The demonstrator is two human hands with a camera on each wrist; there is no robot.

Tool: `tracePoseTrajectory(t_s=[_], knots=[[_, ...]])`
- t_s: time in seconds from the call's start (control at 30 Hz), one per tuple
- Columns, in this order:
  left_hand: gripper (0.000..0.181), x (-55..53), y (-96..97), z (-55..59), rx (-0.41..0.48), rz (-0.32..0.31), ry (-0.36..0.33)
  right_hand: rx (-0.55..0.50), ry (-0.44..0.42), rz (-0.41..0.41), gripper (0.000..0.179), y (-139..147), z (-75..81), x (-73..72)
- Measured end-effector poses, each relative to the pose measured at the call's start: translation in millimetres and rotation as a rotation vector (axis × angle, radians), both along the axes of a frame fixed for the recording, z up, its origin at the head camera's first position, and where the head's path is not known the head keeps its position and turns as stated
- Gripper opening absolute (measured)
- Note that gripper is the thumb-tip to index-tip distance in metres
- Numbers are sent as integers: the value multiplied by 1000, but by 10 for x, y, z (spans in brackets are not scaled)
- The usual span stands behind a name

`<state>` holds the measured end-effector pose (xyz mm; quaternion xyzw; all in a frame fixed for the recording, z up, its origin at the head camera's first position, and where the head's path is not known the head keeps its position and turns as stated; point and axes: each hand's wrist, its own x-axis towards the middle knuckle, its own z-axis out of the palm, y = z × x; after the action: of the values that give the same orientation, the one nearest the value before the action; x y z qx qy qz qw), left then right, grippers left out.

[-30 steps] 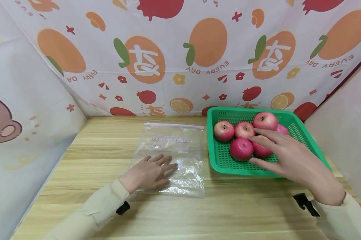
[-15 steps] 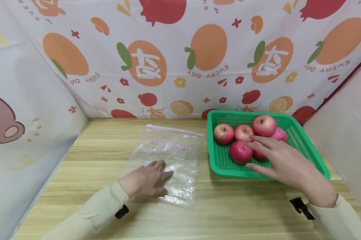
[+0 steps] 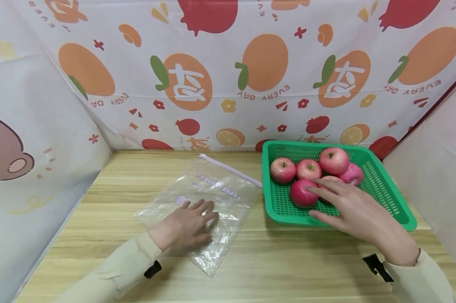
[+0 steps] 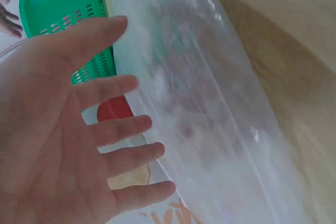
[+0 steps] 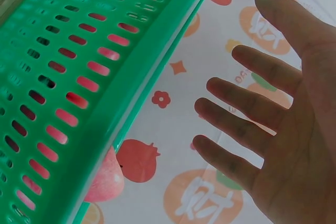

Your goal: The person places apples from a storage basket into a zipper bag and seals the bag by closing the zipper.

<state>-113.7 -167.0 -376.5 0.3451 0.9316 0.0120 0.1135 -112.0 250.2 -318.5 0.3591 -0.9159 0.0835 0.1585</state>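
Observation:
A clear zip bag (image 3: 237, 210) with a lilac zip strip lies flat and turned askew on the wooden table. On its lower left part rests my left hand (image 3: 188, 223), fingers spread. In the left wrist view that hand (image 4: 68, 124) has straight fingers, their tips at the edge of the bag (image 4: 210, 103). A green basket (image 3: 385, 185) on the right contains several red apples (image 3: 334, 160). Above its front side hovers my right hand (image 3: 354, 210), partly covering one apple. The right wrist view has this hand (image 5: 268, 103) with extended fingers, gripping nothing, apart from the basket's rim (image 5: 113, 124).
A white cloth (image 3: 220, 113) printed with fruit hangs along the table's back edge. Pale cloth walls stand at the left (image 3: 57, 126) and right (image 3: 428, 160). The wooden table (image 3: 114, 198) extends to the left of the bag and in front of the basket.
The bag has turned clockwise under my left hand, its zip strip now slanting down toward the basket. My right hand has shifted slightly left and down, still above the basket.

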Motion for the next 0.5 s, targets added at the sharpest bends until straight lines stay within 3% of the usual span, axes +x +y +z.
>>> tracePoseTrajectory(t_s=[0.17, 0.5], knots=[[62, 22, 39, -19, 5, -21, -47, -4, -14, 9, 60, -25, 9, 12], [61, 48, 12, -35, 0, -43, 19, -2, 10, 19, 62, -21, 4, 21]])
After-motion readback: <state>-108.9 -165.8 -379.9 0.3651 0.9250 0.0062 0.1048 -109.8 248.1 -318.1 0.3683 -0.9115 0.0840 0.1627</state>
